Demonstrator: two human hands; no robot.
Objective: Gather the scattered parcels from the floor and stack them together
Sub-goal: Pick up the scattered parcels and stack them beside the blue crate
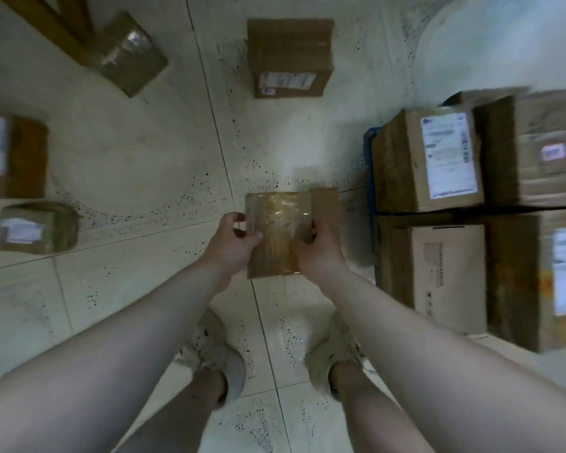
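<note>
A small brown taped parcel (285,223) is held off the floor in front of me. My left hand (232,241) grips its left edge and my right hand (317,250) grips its right edge, thumbs on top. Loose parcels lie on the tiled floor: one straight ahead (290,57), one taped at the far left top (129,53), one with a white label at the left edge (10,155) and a smaller one below it (38,227). To the right stands a stack of larger boxes (432,158).
The stack on the right continues with a lower box (438,266) and more boxes (536,148) behind it, beside something blue (370,165). A wooden frame (56,24) leans at the top left. My feet (219,354) stand on the pale tiles below the parcel.
</note>
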